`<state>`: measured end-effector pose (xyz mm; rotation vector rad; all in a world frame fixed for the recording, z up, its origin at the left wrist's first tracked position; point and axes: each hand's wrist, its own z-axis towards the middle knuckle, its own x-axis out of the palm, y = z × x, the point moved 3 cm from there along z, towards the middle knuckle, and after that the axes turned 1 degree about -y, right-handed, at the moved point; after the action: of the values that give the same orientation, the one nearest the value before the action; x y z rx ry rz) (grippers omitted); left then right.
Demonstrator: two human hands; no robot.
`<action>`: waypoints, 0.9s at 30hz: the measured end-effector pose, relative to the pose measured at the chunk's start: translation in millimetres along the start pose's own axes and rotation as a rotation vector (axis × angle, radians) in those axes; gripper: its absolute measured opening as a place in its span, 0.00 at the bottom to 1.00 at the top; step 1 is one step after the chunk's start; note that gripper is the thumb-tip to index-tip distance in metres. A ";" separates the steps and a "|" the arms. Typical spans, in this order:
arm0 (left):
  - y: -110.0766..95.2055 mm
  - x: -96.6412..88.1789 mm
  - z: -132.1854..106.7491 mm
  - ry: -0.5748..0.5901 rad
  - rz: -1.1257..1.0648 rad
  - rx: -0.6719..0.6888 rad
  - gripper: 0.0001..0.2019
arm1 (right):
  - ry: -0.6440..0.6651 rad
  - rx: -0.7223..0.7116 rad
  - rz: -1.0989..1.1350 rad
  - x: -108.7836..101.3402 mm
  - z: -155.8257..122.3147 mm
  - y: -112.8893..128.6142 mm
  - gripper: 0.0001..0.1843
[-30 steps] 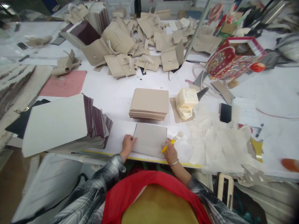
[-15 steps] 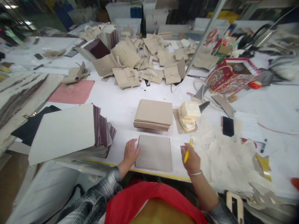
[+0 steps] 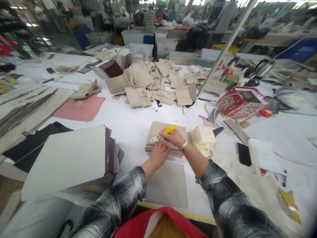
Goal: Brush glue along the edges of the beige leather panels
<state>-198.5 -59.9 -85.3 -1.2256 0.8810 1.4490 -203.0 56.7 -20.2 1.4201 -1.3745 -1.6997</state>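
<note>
My right hand (image 3: 172, 137) is closed around a brush (image 3: 168, 129) with a yellow handle. Its pale bristles touch the top of a stack of beige sheets (image 3: 155, 127), toward the left side. At the stack's front edge, my left hand (image 3: 159, 154) rests with its fingers stretched over the top sheet. A single grey-beige panel (image 3: 170, 185) lies flat on the table, partly under my left forearm. Right of the stack stands a cream-coloured glue tub (image 3: 203, 136) with a dark tool sticking out.
On the left is a tall stack of pale boards (image 3: 74, 155). Beige leather pieces (image 3: 138, 77) are heaped at the back. A phone (image 3: 244, 154), crumpled white sheeting (image 3: 237, 175) and a red patterned box (image 3: 237, 105) lie right. A slanted metal pole (image 3: 223, 53) rises behind.
My right hand has moved forward and left with the brush, from beside the tub onto the stack. My left hand has left the single panel for the stack's front edge. The view has tilted up.
</note>
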 end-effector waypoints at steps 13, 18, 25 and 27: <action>4.3 -3.5 26.1 -0.003 -0.008 0.017 0.09 | -0.526 0.184 -0.231 -97.6 30.5 -54.4 0.19; 5.3 -4.8 45.0 0.116 -0.035 0.015 0.14 | -0.684 0.200 -0.358 -125.1 -24.0 -65.5 0.16; 3.7 -14.6 46.7 0.246 -0.029 0.048 0.18 | -0.719 0.221 -0.260 -78.1 -132.9 -71.4 0.14; 1.4 -17.1 44.0 0.276 -0.018 0.063 0.17 | -0.741 0.247 -0.131 -74.1 -158.7 -69.3 0.14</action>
<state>-210.8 -22.6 -59.1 -1.4033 1.0896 1.2457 -18.6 87.3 -43.7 1.0410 -1.9603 -2.3432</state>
